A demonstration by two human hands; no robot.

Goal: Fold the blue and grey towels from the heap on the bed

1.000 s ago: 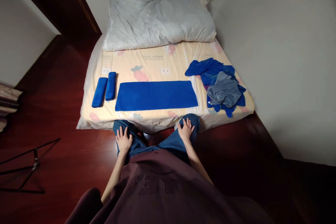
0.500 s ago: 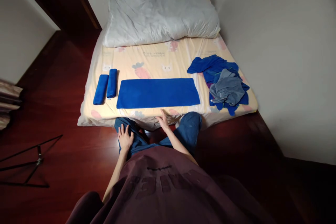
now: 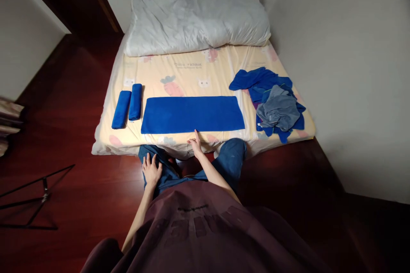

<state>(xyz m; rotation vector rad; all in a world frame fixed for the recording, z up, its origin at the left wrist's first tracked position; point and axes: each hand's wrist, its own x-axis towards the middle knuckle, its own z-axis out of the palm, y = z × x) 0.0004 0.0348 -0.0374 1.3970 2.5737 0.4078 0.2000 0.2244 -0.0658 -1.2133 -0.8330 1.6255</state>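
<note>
A blue towel point(image 3: 192, 114) lies flat as a long strip across the front of the bed. My right hand point(image 3: 195, 143) is at its near edge, index finger stretched out with the tip at the hem; it holds nothing. Resting on my left thigh, my left hand point(image 3: 151, 170) has its fingers spread and is empty. Two rolled blue towels, one point(image 3: 121, 109) farther left and the other point(image 3: 135, 102) beside it, lie left of the flat towel. To the right is a heap of crumpled blue towels point(image 3: 256, 83) with a grey cloth point(image 3: 279, 108) on top.
The bed point(image 3: 153, 68) has a yellow patterned sheet, with a bunched white quilt point(image 3: 195, 15) at its far end. A wall point(image 3: 336, 72) runs along the right side. Black tripod legs point(image 3: 44, 187) stand on the floor at left.
My right hand has moved slightly forward and left, bringing its index fingertip to the near edge of the flat towel. My left hand stays on my thigh.
</note>
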